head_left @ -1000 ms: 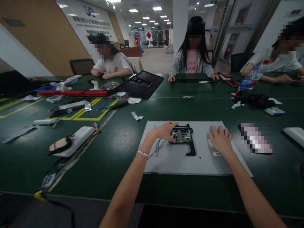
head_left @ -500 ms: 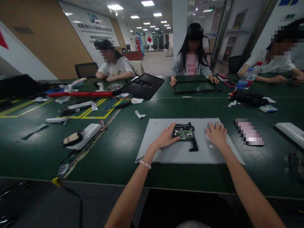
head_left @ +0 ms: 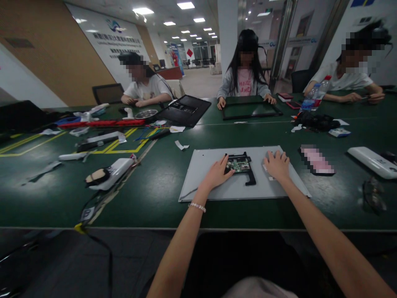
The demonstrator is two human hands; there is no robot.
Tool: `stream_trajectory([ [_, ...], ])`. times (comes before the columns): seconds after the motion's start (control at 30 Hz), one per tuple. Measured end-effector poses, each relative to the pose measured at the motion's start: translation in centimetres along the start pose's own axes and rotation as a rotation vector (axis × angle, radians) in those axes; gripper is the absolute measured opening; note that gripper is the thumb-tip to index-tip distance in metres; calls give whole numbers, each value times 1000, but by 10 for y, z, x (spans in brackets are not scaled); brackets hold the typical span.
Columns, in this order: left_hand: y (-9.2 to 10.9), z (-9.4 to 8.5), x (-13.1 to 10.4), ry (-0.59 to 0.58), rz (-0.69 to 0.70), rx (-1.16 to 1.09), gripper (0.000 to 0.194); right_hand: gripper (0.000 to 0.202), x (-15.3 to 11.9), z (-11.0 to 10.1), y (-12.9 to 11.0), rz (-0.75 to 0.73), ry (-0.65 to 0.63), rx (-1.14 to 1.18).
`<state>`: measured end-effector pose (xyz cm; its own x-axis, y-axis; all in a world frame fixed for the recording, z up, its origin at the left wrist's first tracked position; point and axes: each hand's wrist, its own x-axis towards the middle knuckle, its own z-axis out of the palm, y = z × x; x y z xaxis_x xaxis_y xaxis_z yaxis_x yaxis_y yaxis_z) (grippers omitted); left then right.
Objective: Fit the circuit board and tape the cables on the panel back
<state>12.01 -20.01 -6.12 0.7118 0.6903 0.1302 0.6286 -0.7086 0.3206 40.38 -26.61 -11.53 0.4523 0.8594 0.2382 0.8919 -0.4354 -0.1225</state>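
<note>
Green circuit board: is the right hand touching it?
No, the right hand rests toward the pale panel's right side, with bare panel between it and the circuit board.

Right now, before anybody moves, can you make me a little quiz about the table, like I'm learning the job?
1. Multiple choice: what goes around the left wrist?
A) a watch
B) a beaded bracelet
C) a rubber glove

2. True or false: the left hand is nearer to the green circuit board than the right hand is.

3. Fill in the colour: the flat panel under the circuit board is light ____.

Key: 1. B; 2. true; 3. grey
</note>
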Motion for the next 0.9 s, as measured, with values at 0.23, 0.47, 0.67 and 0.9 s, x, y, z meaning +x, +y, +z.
stream_trajectory([
  [0.23, -2, -4, 0, -7, -14, -18, 79, 55, 0, 2, 0, -6, 40, 11],
  [0.47, -5, -8, -2, -1, 13, -36, 76, 50, -4, -3, -4, -63, 75, 79],
  [0.67, -8, -6, -3, -4, 44, -25, 74, 48, -4, -8, -8, -280, -2, 206],
  [0.9, -7, -9, -4, -20, 31, -1, 73, 78, 1, -24, -33, -609, -288, 570],
])
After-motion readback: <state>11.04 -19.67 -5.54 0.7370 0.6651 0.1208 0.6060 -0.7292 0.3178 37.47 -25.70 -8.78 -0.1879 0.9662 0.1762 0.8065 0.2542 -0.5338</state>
